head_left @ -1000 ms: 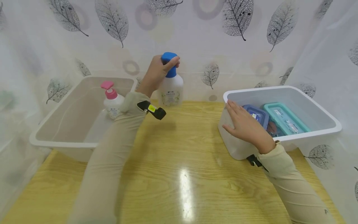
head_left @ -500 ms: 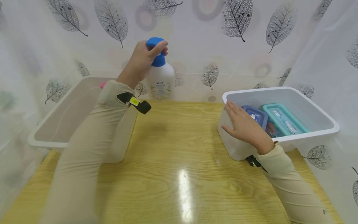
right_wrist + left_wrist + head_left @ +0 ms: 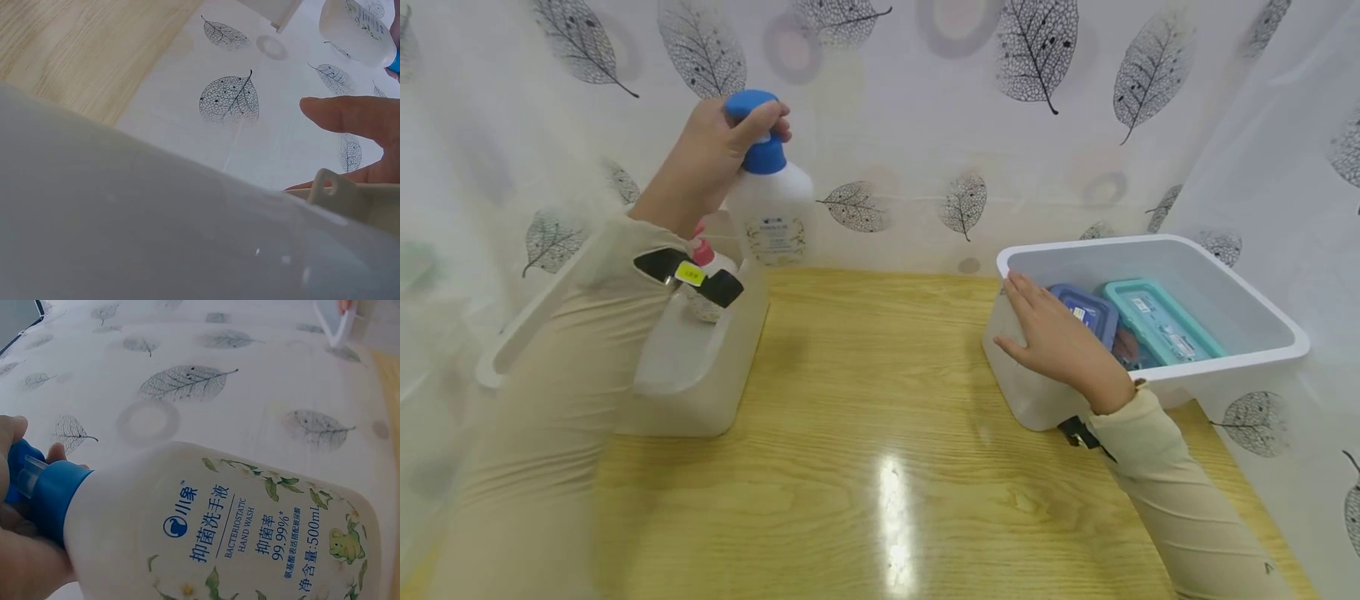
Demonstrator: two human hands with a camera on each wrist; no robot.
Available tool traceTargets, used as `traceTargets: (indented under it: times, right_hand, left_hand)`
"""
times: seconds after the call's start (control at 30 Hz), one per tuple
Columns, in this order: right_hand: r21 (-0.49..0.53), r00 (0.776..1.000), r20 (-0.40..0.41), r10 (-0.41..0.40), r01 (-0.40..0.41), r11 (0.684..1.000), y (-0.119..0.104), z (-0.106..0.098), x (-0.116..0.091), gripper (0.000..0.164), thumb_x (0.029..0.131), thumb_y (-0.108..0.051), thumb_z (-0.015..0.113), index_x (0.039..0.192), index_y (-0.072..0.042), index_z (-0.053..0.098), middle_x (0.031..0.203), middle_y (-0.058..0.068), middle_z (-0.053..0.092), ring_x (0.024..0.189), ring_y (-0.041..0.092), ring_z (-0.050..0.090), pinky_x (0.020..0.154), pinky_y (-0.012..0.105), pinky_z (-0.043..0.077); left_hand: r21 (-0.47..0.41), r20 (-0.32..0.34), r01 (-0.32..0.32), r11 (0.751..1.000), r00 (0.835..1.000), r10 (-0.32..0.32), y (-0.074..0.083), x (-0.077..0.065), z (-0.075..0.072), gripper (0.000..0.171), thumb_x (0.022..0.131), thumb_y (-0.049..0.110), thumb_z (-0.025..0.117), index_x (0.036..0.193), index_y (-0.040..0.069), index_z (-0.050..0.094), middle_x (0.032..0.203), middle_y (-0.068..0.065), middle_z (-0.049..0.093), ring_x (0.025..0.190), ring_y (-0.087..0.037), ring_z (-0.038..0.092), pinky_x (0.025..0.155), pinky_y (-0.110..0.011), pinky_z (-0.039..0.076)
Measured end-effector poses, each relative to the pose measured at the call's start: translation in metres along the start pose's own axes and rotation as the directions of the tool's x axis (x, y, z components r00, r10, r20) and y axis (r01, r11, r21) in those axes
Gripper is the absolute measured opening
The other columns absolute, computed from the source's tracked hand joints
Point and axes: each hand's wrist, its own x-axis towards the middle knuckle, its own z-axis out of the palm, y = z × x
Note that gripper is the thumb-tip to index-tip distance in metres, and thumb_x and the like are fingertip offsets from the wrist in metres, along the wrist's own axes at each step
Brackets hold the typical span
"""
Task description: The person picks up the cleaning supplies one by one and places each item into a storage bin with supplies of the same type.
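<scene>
My left hand (image 3: 711, 154) grips the blue pump head of a white hand wash bottle (image 3: 775, 212), holding it upright in the air by the right edge of the left bin (image 3: 718, 383). In the left wrist view the printed label of the hand wash bottle (image 3: 250, 531) faces the camera. A second bottle with a pink pump (image 3: 703, 252) stands inside the left bin, partly hidden behind my wrist. My right hand (image 3: 1060, 337) rests on the near left rim of the right bin (image 3: 1232, 362), fingers straight; its thumb (image 3: 337, 115) shows in the right wrist view.
Inside the right bin lie a blue-lidded box (image 3: 1086, 310) and a teal-lidded box (image 3: 1161, 321). Both bins stand on a wooden table (image 3: 865, 400), apart from each other. A leaf-patterned curtain (image 3: 910, 125) hangs behind and at the sides.
My left hand has carried the hand wash bottle leftward and up, from over the middle of the table to the left bin's edge. The right hand has stayed in place.
</scene>
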Motion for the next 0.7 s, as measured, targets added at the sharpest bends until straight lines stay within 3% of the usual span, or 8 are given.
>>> traceTargets:
  times: [0.17, 0.4, 0.57, 0.7]
  right_hand:
    - [0.005, 1.000, 0.006, 0.004, -0.004, 1.000, 0.000, 0.001, -0.001, 0.077, 0.094, -0.031, 0.051, 0.146, 0.010, 0.012, 0.154, 0.028, 0.011, 0.142, 0.044, 0.013, 0.116, 0.057, 0.016]
    - [0.008, 1.000, 0.002, 0.000, 0.000, 1.000, 0.001, 0.000, -0.001, 0.077, 0.094, -0.030, 0.052, 0.146, 0.010, 0.012, 0.154, 0.028, 0.011, 0.142, 0.045, 0.014, 0.116, 0.057, 0.016]
    - [0.006, 1.000, 0.001, -0.004, 0.004, 1.000, 0.001, 0.000, -0.001, 0.077, 0.094, -0.030, 0.052, 0.146, 0.010, 0.012, 0.154, 0.028, 0.011, 0.142, 0.044, 0.014, 0.116, 0.057, 0.017]
    - [0.007, 1.000, -0.001, -0.002, 0.002, 1.000, 0.001, 0.000, -0.001, 0.077, 0.094, -0.030, 0.053, 0.146, 0.010, 0.012, 0.154, 0.028, 0.011, 0.142, 0.044, 0.013, 0.116, 0.057, 0.016]
  left_hand:
    - [-0.052, -0.008, 0.011, 0.999, 1.000, -0.012, -0.004, -0.006, -0.013, 0.037, 0.091, 0.039, 0.058, 0.117, 0.013, 0.056, 0.100, 0.004, 0.062, 0.119, -0.017, 0.046, 0.117, -0.045, 0.024]
    - [0.011, -0.038, 0.027, 1.000, 0.999, -0.027, -0.012, -0.011, -0.034, 0.031, 0.092, 0.041, 0.055, 0.113, 0.018, 0.057, 0.101, 0.008, 0.061, 0.120, -0.019, 0.042, 0.117, -0.051, 0.023]
    - [-0.023, -0.065, 0.001, 1.000, 0.998, -0.002, -0.020, -0.014, -0.051, 0.023, 0.091, 0.037, 0.057, 0.104, 0.018, 0.062, 0.092, 0.011, 0.065, 0.114, -0.014, 0.047, 0.118, -0.045, 0.022]
    - [-0.012, -0.070, 0.015, 1.000, 0.997, -0.015, -0.026, -0.016, -0.062, 0.024, 0.092, 0.037, 0.057, 0.107, 0.019, 0.060, 0.091, 0.013, 0.065, 0.111, -0.011, 0.050, 0.119, -0.043, 0.022]
